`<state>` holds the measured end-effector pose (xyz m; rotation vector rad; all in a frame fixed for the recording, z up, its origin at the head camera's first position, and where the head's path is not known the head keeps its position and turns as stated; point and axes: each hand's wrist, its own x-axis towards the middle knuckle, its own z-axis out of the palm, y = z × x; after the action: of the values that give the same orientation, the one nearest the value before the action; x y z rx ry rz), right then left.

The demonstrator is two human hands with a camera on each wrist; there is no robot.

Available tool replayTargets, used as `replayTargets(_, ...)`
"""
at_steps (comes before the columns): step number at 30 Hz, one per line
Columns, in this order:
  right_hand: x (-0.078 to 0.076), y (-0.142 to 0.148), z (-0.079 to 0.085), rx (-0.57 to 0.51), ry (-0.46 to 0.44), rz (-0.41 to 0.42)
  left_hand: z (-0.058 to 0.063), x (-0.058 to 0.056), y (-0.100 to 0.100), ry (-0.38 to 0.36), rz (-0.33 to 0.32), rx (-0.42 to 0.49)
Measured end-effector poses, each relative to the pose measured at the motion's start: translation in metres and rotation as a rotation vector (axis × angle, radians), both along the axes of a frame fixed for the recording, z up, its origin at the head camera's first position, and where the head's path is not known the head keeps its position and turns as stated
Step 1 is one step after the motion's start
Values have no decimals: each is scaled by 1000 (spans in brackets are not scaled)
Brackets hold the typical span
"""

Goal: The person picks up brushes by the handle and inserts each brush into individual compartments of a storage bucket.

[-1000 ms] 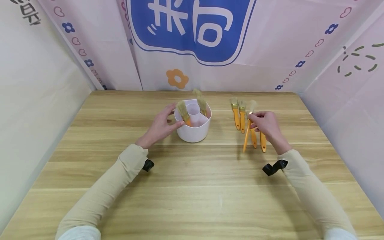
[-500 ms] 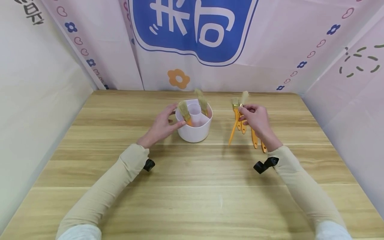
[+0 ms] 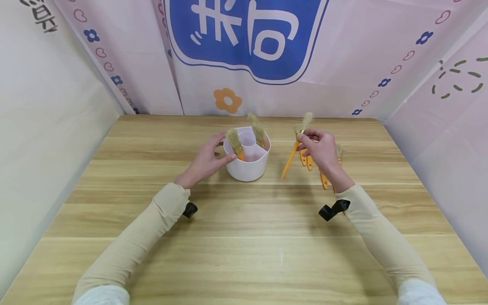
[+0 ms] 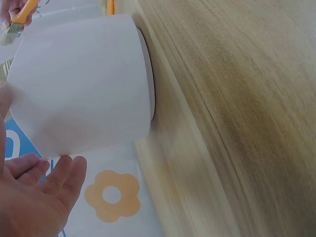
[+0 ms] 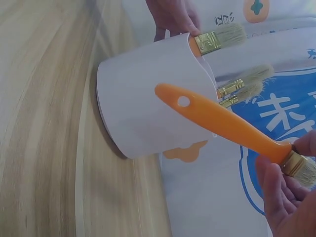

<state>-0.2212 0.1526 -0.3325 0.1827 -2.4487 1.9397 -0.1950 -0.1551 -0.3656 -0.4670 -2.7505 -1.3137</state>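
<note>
A white round container (image 3: 245, 171) with inner compartments stands on the table. My left hand (image 3: 203, 160) holds its left side, thumb at the front rim and fingertips against the wall (image 4: 84, 84). One paintbrush (image 3: 234, 143) leans in the front left compartment, bristles up; two more brushes (image 5: 242, 90) stand close together farther back. To the right, my right hand (image 3: 322, 148) pinches another paintbrush (image 3: 289, 161) near its metal collar. Its bristles point up and its orange handle (image 5: 222, 121) slants down toward the container. In the right wrist view the handle overlaps the container wall.
Several more orange-handled paintbrushes (image 3: 310, 162) lie on the table under and behind my right hand, partly hidden by it. The wooden table (image 3: 244, 237) ends at a printed cloth backdrop (image 3: 133, 63), with pale walls on both sides.
My right hand has moved left with the paintbrush, over the lying brushes toward the container, and the handle has tilted further left. The left hand and container stay in place.
</note>
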Motion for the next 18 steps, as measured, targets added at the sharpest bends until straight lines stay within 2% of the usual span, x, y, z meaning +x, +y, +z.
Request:
replayTargets(8, 3, -5, 2, -40, 45, 7, -1, 0, 0, 1, -3, 21)
replayTargets(18, 6, -9, 2, -112, 130, 35, -1, -1, 1, -19, 16, 2)
